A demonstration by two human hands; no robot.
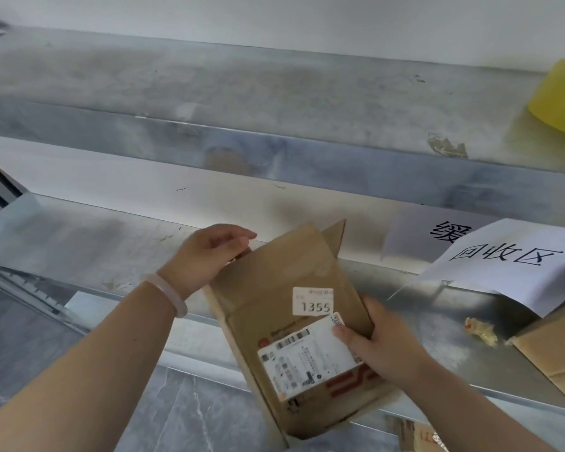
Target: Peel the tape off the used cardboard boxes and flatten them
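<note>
Pale bracelet [167, 296] on the wrist, then the left hand [209, 252] — thumb and fingertips pinched together at the upper-left flap corner of the cardboard box [284, 265]. The box is held tilted in the air betw. both hands, over the front lip of the metal shelf [95, 243], with flaps open at its far end. A small sticker [313, 301] reading 1355 sits mid-face, w/ the shipping label [307, 357] just below. The right hand [385, 350] grips the box's right edge, thumb pressed on that label.

The step looks like starting a tape peel at that corner. To do it well, prob. keep the right hand firm as the anchor and pull low along the seam, not straight up, so the strip comes off whole.

Hard to tell: whether a tape end is actually betw. the left fingertips — clear tape wouldn't show here. Most of the right fingers are hidden behind the box. Further right on the shelf lie a crumpled tape scrap [480, 327] and a paper sign [516, 265]. A second box [558, 353] is cut off by the frame, as is a yellow item [561, 96] up top. Can't tell what that is.
</note>
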